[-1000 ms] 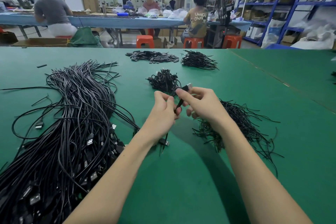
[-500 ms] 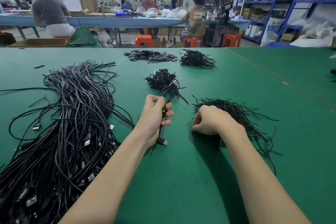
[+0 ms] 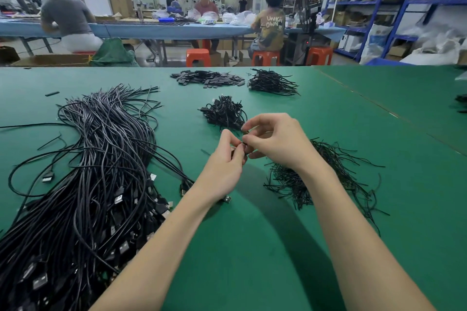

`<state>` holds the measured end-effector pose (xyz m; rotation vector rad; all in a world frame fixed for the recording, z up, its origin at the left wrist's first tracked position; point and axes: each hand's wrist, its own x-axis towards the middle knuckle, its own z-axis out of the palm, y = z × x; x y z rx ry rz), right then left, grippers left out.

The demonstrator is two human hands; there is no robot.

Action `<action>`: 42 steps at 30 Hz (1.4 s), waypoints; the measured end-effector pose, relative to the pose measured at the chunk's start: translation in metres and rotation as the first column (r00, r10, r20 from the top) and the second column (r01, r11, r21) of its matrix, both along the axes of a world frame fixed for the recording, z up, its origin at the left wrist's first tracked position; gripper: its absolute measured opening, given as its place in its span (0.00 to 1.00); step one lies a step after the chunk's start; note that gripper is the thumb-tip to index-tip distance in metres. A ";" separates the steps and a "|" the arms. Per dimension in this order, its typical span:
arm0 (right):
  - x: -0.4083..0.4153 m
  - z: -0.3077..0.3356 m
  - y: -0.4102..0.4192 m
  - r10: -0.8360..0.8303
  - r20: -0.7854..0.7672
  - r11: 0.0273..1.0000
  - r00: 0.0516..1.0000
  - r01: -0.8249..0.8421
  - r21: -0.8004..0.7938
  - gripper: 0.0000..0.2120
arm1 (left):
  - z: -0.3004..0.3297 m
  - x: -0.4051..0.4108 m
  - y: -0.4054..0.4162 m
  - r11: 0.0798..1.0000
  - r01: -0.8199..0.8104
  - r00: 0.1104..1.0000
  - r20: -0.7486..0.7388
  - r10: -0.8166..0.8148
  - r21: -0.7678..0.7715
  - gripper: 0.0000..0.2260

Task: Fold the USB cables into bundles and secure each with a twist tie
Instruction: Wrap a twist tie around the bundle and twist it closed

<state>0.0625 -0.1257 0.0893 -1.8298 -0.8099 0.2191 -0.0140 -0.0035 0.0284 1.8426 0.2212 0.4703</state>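
Observation:
My left hand (image 3: 223,169) grips a folded black USB cable, mostly hidden in the fist; its metal plug (image 3: 227,199) pokes out below the wrist. My right hand (image 3: 275,141) is right against it, fingertips pinching a thin black twist tie (image 3: 244,144) at the bundle. A big heap of loose black USB cables (image 3: 88,184) lies to the left. A pile of twist ties (image 3: 316,184) lies under and beyond my right wrist. A small pile of tied bundles (image 3: 223,112) sits just beyond my hands.
Farther back on the green table (image 3: 252,247) lie a pile of flat black pieces (image 3: 207,78) and another heap of bundled cables (image 3: 271,82). A seam in the table runs diagonally on the right. People sit at a blue table beyond.
My right hand reached down into the twist-tie pile, then rose back to the left hand with a tie. The left hand kept hold of the folded cable.

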 end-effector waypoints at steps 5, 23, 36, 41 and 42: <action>0.001 -0.003 0.001 -0.075 -0.003 0.997 0.997 0.075 -0.021 0.03 | 0.003 -0.002 0.000 0.998 0.024 0.999 -0.034 -0.022 0.056 0.06; 0.015 -0.022 -0.005 -0.032 -0.348 0.999 0.937 0.037 0.006 0.08 | 0.011 -0.002 0.009 0.886 0.000 0.999 0.044 0.023 -0.463 0.09; 0.015 -0.040 0.008 0.184 -0.849 0.969 0.496 0.052 0.240 0.08 | 0.019 -0.007 0.004 0.786 0.113 0.988 0.152 -0.025 -0.607 0.11; 0.027 -0.042 0.003 0.236 -0.842 0.962 0.484 0.005 0.273 0.05 | 0.020 -0.014 0.005 0.759 0.259 0.965 0.129 -0.228 -0.598 0.11; 0.033 -0.040 0.002 0.240 -0.822 0.964 0.516 -0.031 0.262 0.03 | 0.019 -0.014 0.005 0.762 0.281 0.958 0.120 -0.262 -0.583 0.11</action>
